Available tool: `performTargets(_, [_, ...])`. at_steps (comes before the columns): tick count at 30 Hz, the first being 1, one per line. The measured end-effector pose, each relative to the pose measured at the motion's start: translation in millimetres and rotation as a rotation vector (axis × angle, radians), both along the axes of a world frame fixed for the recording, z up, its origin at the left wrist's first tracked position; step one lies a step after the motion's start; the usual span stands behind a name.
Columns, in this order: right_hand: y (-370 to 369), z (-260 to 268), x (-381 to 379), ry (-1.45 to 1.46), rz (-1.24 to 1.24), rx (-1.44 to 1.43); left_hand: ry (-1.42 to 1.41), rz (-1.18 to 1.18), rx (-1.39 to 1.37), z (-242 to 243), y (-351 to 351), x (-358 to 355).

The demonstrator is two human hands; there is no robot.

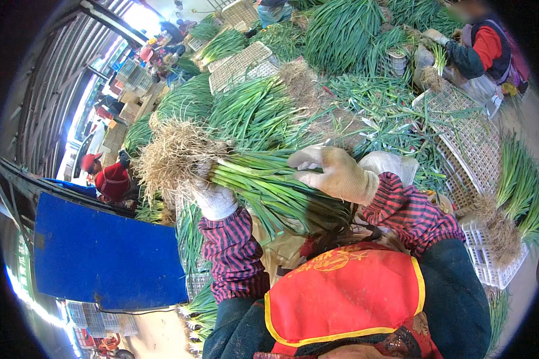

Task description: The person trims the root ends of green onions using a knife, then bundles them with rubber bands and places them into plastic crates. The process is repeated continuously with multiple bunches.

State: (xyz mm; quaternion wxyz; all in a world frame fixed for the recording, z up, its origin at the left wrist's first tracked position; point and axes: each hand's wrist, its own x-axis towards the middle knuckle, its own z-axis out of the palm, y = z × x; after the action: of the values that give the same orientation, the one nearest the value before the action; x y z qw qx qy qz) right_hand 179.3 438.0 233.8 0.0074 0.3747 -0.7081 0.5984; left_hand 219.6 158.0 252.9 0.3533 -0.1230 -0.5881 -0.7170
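Observation:
A thick bunch of scallions lies across the view before my chest, its pale stalks and green leaves pointing right. Its tangled, dry root mass fans out to the left. My left hand, in a white knit glove, grips the bunch just beside the roots, which partly cover the fingers. Over the leafy part hovers my right hand, gloved in cream, with thumb and fingers apart and nothing between them. Whether its fingertips touch the leaves is unclear.
Piles of scallions and loose leaves lie ahead. Plastic crates stand to the right, one white crate bearing more bunches. A blue panel is at left. A co-worker handles a bunch at upper right; another person is at left.

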Motion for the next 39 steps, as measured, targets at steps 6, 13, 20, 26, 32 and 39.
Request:
performTargets(6, [-3.4,-0.7,9.9,0.253,-0.040,0.045,-0.069,0.089,0.075,5.2,6.6,5.3])
performTargets(13, [-4.9,0.6,16.9,0.377,-0.082,0.051,-0.117,-0.096,0.230,9.2,6.4,8.8])
performTargets(20, [8.9,7.8,4.7,0.146,0.015,-0.084,0.064,-0.676,0.120,9.2,9.2,-2.1])
performTargets(26, [24.5,46.7,-6.7,-0.103,-0.015,-0.685,-0.207,-0.686,-0.334,-2.0,78.5,3.4])
performTargets(32, [20.0,43.1,2.5,0.292,-0.138,-0.450,-0.122,-0.729,-0.321,-3.5,114.7,-24.7])
performTargets(39, [20.2,39.8,-3.1,0.307,-0.310,-0.172,-0.193,-0.757,0.402,-10.9,59.2,-33.2])
